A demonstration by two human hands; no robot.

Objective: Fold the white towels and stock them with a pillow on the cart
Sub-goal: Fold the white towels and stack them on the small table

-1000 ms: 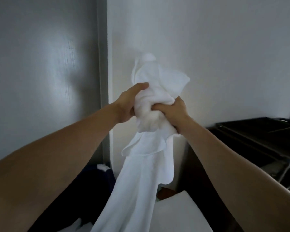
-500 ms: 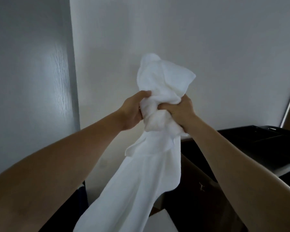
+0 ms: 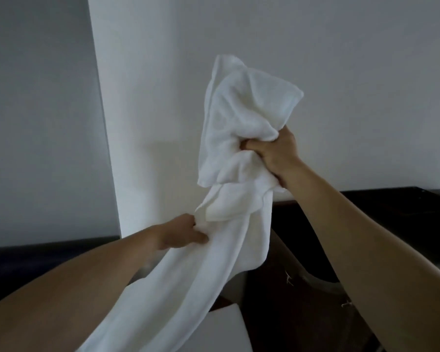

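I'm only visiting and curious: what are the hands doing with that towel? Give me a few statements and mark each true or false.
1. The right hand grips a bunched part of the white towel up high. True.
2. The left hand holds nothing. False: it grips a lower part of the towel.
3. The towel is folded into a neat square. False: it is crumpled and hangs down loosely.
4. The left hand is lower than the right hand. True.

One towel (image 3: 241,118) is seen. Two hands are counted: left hand (image 3: 182,235) and right hand (image 3: 277,154). One white block (image 3: 224,334) and one dark cabinet (image 3: 292,313) are made out.
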